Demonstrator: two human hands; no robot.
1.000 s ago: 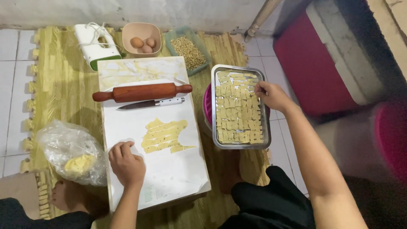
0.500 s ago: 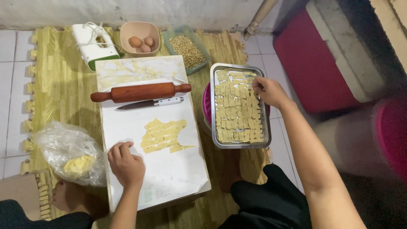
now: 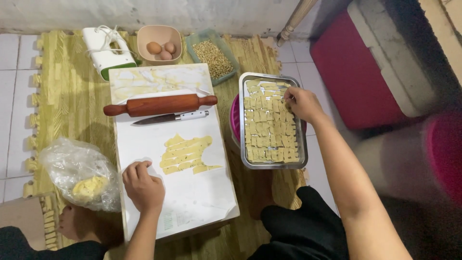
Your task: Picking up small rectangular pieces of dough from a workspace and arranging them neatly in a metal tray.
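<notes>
**Head view: right hand over the tray of dough pieces, left hand resting on the board**

Head camera looks down on a yellow-green foam mat point(image 3: 62, 101) that lies on a white tiled floor point(image 3: 14, 53). On the mat stands a white board point(image 3: 192, 192), which is the working surface and my landmark. A red box point(image 3: 356, 72) stands well to the right of the board.

At the far end of the board lie a wooden rolling pin point(image 3: 160, 104) and, just nearer, a knife point(image 3: 171, 117) with a white handle. Beyond the board are a beige bowl with eggs point(image 3: 159, 43), a container of grains point(image 3: 213, 58) and a white device with a cord point(image 3: 106, 50). To the left of the board lies a clear plastic bag point(image 3: 79, 171) with yellow dough inside.

The left hand point(image 3: 143, 187) rests on the near left part of the board, fingers curled loosely and holding nothing. The right hand point(image 3: 303, 104) reaches to the right of the board, over the far right part of a metal tray point(image 3: 243, 120). Its fingertips are pressed together on the small pieces there; I cannot tell if they pinch one.

The tray stands just right of the board, its long axis running away from the person, and is filled with rows of dough pieces point(image 3: 264, 130). On the middle of the board lies cut dough point(image 3: 185, 154) in strips, which run left to right.
</notes>
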